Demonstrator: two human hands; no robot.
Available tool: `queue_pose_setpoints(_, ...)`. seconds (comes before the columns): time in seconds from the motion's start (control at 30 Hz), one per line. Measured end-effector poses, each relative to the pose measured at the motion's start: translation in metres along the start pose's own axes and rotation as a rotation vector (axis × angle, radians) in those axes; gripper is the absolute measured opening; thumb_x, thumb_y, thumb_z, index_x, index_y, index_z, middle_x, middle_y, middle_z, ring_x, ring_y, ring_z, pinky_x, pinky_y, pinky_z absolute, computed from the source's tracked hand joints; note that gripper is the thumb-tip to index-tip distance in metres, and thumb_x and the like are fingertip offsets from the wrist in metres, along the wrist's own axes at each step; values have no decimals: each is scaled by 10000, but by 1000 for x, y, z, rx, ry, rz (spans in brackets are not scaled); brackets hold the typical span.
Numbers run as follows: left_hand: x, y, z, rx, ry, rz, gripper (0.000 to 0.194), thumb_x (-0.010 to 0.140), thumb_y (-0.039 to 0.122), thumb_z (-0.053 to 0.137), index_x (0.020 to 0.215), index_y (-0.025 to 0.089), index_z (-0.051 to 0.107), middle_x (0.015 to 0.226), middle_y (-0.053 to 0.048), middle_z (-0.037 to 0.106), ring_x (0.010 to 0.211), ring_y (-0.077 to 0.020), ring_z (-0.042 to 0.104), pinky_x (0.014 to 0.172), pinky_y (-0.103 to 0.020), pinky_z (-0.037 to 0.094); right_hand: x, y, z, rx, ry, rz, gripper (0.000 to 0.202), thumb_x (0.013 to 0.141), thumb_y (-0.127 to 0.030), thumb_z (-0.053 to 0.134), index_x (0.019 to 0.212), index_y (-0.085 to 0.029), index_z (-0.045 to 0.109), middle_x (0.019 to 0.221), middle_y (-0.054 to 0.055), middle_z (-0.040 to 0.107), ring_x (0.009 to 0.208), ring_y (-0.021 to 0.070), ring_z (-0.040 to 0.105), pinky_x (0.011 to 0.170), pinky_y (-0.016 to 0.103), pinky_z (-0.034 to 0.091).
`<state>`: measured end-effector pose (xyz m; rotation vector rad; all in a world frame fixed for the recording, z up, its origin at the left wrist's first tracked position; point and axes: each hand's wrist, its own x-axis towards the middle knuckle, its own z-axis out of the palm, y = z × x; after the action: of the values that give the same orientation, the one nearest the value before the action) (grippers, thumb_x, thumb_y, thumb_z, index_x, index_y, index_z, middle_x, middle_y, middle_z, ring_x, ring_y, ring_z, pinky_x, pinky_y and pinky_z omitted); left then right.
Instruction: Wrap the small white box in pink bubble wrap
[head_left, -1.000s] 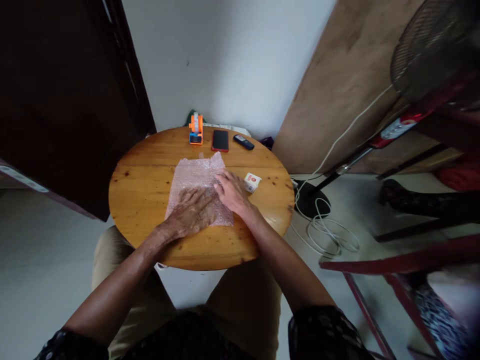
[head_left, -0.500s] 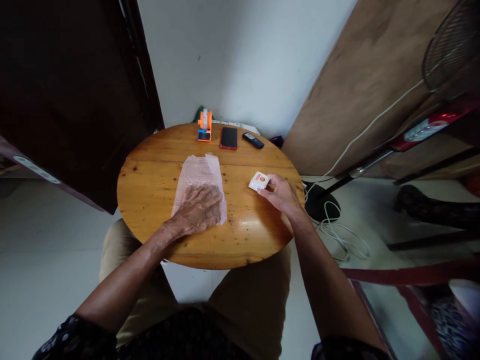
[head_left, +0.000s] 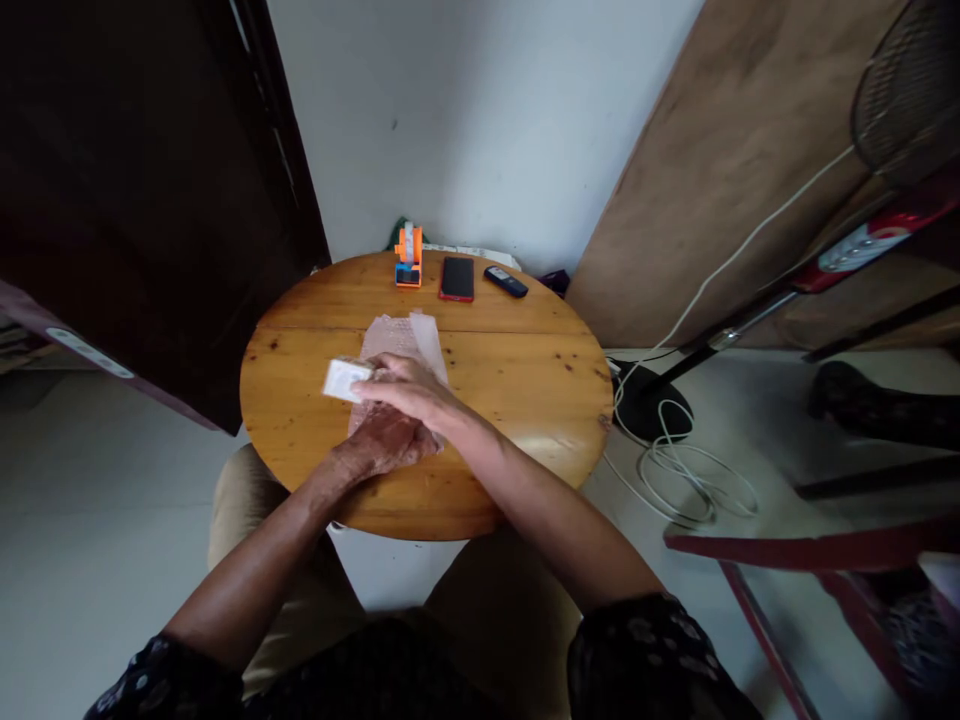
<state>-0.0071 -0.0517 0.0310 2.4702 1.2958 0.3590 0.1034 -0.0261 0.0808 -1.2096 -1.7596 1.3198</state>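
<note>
My right hand (head_left: 409, 385) is closed around a small white box (head_left: 347, 380) and reaches across to the left. It holds the box above the table, near the left edge of a sheet or pouch of pinkish bubble wrap (head_left: 390, 338). Beneath it, my left hand (head_left: 386, 437) lies on the lower part of the bubble wrap. The left hand looks flat and open, though my right hand covers most of its fingers.
On the oval wooden table (head_left: 540, 400), an orange tape dispenser (head_left: 409, 255), a dark phone with a red edge (head_left: 457, 279) and a small keypad phone (head_left: 505, 281) line the back. A standing fan (head_left: 660, 385) and coiled white cable (head_left: 690, 480) are at the right.
My right hand has carried the small white box from the right side of the table leftward, crossing over my left hand. The left hand has stayed on the bubble wrap.
</note>
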Motion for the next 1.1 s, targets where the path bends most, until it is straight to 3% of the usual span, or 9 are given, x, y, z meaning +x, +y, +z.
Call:
queue_pose_setpoints(0.07, 1, 1, -1, 27, -27, 60, 524, 864, 379, 583, 1376, 267, 585, 1459, -74, 514, 1390, -380, 396, 1202, -567, 243, 5, 20, -13, 4, 69, 53, 247, 801, -375, 694, 972, -203, 652, 843, 14, 744, 778, 174, 687, 745, 305, 536)
queue_pose_setpoints(0.17, 2, 1, -3, 67, -40, 104, 617, 891, 436, 569, 1486, 312, 459, 1557, -92, 395, 1449, -404, 295, 1196, -649, 147, -5, 45, -42, 63, 224, 42, 288, 746, -365, 702, 972, -197, 640, 957, 27, 745, 883, 188, 686, 808, 315, 521)
queue_pose_setpoints(0.3, 0, -6, -12, 24, -24, 106, 645, 925, 476, 537, 1514, 248, 409, 1609, -96, 336, 1492, -351, 247, 1229, -557, 151, -24, 66, -63, 273, 242, 4, 357, 699, -377, 711, 992, -195, 622, 1026, 37, 743, 977, 209, 683, 906, 354, 505)
queue_pose_setpoints(0.37, -2, -16, -18, 13, 18, 55, 639, 937, 444, 528, 1524, 239, 382, 1616, -96, 334, 1493, -325, 264, 1230, -534, 167, -26, 72, -64, 284, 252, -18, 380, 682, -374, 732, 1003, -203, 623, 1049, 37, 739, 1020, 222, 676, 944, 375, 494)
queue_pose_setpoints(0.43, -5, -28, -23, 47, 64, -58, 618, 912, 416, 563, 1485, 223, 432, 1556, -117, 434, 1464, -332, 325, 1216, -561, 179, -25, 77, -62, 253, 233, -29, 402, 670, -369, 754, 1017, -213, 624, 1052, 39, 737, 1039, 235, 673, 960, 396, 493)
queue_pose_setpoints(0.6, -13, -52, -21, 67, 53, -71, 730, 852, 477, 629, 1503, 253, 389, 1559, -116, 436, 1447, -332, 358, 1210, -547, 188, -20, 82, -60, 171, 178, -56, 438, 669, -353, 765, 1063, -229, 622, 1071, 43, 737, 1044, 249, 677, 968, 426, 505)
queue_pose_setpoints(0.83, -16, -54, -12, 39, 113, -93, 764, 847, 530, 596, 1516, 226, 383, 1563, -121, 431, 1462, -338, 331, 1219, -548, 132, -23, 82, -59, -98, 195, -173, 535, 751, -359, 713, 1256, -232, 590, 1184, 63, 717, 1090, 258, 658, 994, 448, 493)
queue_pose_setpoints(1.0, -18, -53, -14, 35, 110, -90, 754, 846, 512, 589, 1512, 225, 383, 1558, -131, 437, 1460, -324, 343, 1224, -545, 127, -25, 79, -52, -469, 214, -200, 671, 692, -194, 700, 1350, -173, 570, 1310, 143, 648, 1216, 326, 588, 1079, 515, 431)
queue_pose_setpoints(1.1, -19, -52, -14, 27, 113, -86, 773, 830, 487, 612, 1516, 232, 366, 1562, -123, 434, 1457, -320, 346, 1223, -545, 133, -26, 81, -52, -455, 219, -198, 739, 690, -182, 700, 1406, -180, 521, 1301, 140, 651, 1197, 315, 609, 1069, 505, 456)
